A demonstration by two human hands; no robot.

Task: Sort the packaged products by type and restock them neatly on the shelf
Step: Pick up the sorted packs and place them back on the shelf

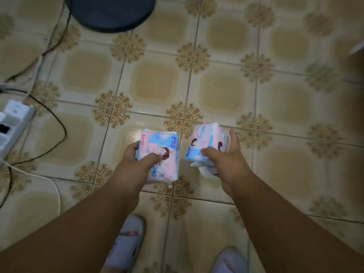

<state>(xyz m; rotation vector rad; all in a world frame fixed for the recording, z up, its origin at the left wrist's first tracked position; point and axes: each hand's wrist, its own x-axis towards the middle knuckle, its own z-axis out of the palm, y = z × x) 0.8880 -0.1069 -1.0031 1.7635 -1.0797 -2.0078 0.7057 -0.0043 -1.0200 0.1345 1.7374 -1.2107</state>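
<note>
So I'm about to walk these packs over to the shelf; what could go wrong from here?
1. The right hand seems to grip more than one pink-and-blue pack, with white ends sticking out below; one could slip.
2. The cables and power strip on the floor to the left are a trip hazard in slippers.
3. No shelf is in view.

A beige tiled floor (157, 81) with brown floral corners carries a dark round base (110, 12) far beyond the fingers, a white power strip (13, 125) and cables (57, 123) left of them, and 2 white slippers (128, 245) below.
</note>
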